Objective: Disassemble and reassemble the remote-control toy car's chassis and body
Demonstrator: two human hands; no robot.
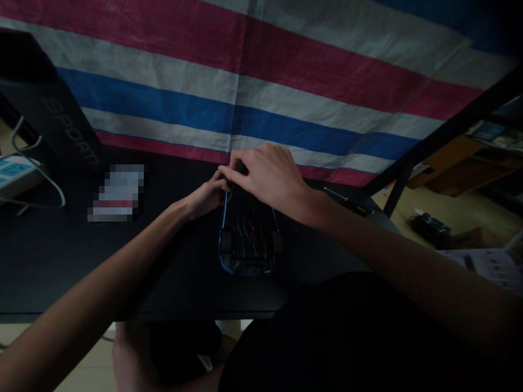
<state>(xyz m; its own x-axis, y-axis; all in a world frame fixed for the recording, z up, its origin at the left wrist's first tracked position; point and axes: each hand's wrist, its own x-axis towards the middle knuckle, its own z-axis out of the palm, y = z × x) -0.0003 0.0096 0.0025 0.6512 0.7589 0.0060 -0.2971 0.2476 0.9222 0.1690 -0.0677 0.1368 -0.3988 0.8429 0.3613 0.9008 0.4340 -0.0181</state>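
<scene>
Toy car [248, 239]: lying underside up at the middle of the dark table [61, 256], blue edge showing, near end pointing toward the viewer, far end covered by both hands.
Left hand [206, 197]: reaching in from the near left, fingertips pinching the car's far left corner.
Right hand [267, 177]: arching over the far end from the right, fingers curled down and gripping it; hiding whatever is under the palm.
Screwdriver [349, 202]: lying untouched on the table just right of the right wrist.
Surroundings: power strip [14, 173] and black bag [61, 125] sitting at the far left; striped sheet [286, 81] hanging behind.
Handling, as a judgement: probably going best by keeping the left pinch firm, pressing the chassis flat against the table, working slowly by feel in such dim light.
</scene>
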